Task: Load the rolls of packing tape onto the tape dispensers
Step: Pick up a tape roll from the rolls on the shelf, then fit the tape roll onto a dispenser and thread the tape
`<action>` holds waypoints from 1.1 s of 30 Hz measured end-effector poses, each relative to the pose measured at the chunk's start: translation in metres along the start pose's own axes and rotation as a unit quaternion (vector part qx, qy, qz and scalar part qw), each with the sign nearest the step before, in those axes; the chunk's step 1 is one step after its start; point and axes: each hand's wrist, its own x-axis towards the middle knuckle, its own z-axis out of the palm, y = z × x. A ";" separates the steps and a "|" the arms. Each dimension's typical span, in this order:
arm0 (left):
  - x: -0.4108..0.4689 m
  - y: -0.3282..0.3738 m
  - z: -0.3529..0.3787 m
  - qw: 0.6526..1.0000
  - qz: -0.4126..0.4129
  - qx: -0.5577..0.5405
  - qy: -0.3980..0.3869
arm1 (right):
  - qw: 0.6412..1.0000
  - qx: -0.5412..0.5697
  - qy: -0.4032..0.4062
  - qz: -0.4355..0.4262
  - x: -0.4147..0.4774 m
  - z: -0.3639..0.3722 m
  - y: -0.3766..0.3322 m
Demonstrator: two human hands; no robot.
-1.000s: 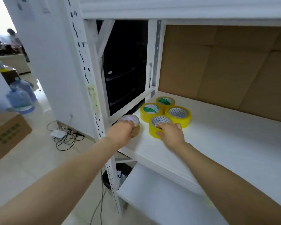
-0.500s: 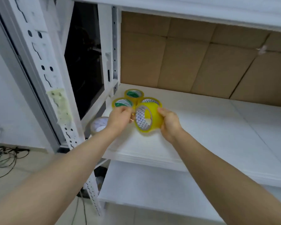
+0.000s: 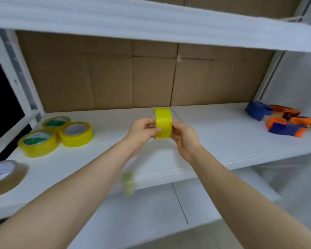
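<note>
A yellow tape roll [image 3: 163, 123] stands on edge in the air above the middle of the white shelf [image 3: 214, 141]. My left hand [image 3: 142, 130] grips its left side and my right hand [image 3: 184, 137] grips its right side. Three more yellow rolls [image 3: 56, 135] lie flat at the shelf's left end. A brownish clear roll [image 3: 2, 177] lies at the near left corner. At the far right lie blue and orange tape dispensers [image 3: 284, 119], well apart from my hands.
Brown cardboard [image 3: 133, 78] lines the back of the shelf bay. An upper shelf [image 3: 151, 20] hangs low overhead. A lower white shelf [image 3: 151, 212] runs beneath. White uprights [image 3: 16, 72] frame the left side.
Both hands carried the yellow roll rightward from the cluster to the shelf's middle and turned it edge-on. My view swung right, bringing the dispensers into sight.
</note>
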 end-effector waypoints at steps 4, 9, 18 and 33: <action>0.025 0.007 0.114 0.998 0.016 0.025 -0.057 | 0.995 -0.051 0.061 -0.060 -0.004 -0.113 -0.034; 0.043 0.015 0.240 0.994 -0.025 -0.038 -0.099 | 0.985 -0.094 0.127 -0.070 -0.018 -0.230 -0.061; 0.098 0.017 0.398 0.979 -0.084 -0.102 -0.154 | 0.964 -0.143 0.223 -0.035 -0.023 -0.375 -0.092; 0.239 0.021 0.550 0.949 -0.132 -0.209 -0.194 | 0.928 -0.303 0.189 -0.104 0.085 -0.541 -0.153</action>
